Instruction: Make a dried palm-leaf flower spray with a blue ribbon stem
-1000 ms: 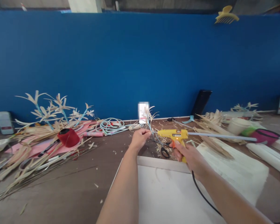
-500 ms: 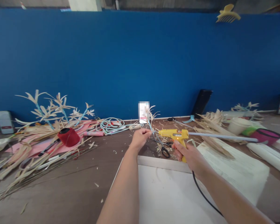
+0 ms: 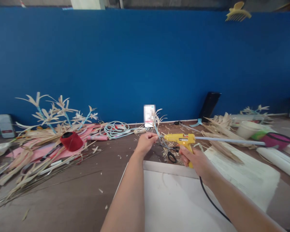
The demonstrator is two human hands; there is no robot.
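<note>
My right hand [image 3: 190,156] is wrapped round the handle of a yellow hot glue gun [image 3: 180,138], and a long white glue stick [image 3: 222,139] juts from its back. The gun's nozzle points left, close to the fingers of my left hand [image 3: 146,141]. Those fingers pinch the pale blue stem of a dried-leaf flower [image 3: 159,116], whose thin cream petals spread above the hand. Whether the nozzle touches the stem I cannot tell. Scissors with black handles [image 3: 171,156] lie beneath the gun among leaf scraps.
A white board [image 3: 174,196] lies under my forearms. At left, several finished flowers [image 3: 42,112] rise behind leaf strips, a red thread cone [image 3: 72,141] and a coiled light-blue cord [image 3: 114,129]. To the right are paper [image 3: 251,174] and a cream cup [image 3: 247,130]. A blue partition [image 3: 135,64] stands behind.
Both hands keep almost the same pose. The flower's petals and stem have shifted slightly to the right; the whole view has also moved a little.
</note>
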